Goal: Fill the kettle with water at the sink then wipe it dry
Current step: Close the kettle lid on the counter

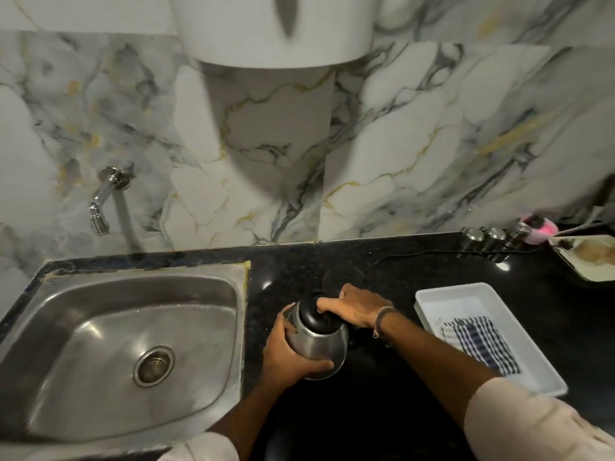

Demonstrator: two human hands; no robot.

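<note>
The steel kettle (316, 341) sits above the black counter (382, 410), right of the sink (126, 331). The left hand (286, 354) cups its smooth, probably slippery body; the right hand (352, 309) clasps the black top, the surer hold once water adds weight.

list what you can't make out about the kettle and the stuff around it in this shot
- Kettle: water level hidden by the closed black lid; handle covered by the right hand.
- Kettle's left side: covered by the left hand.
- Small jars, head view: too small to identify.
- Tap: blurred; flow unclear.
</note>
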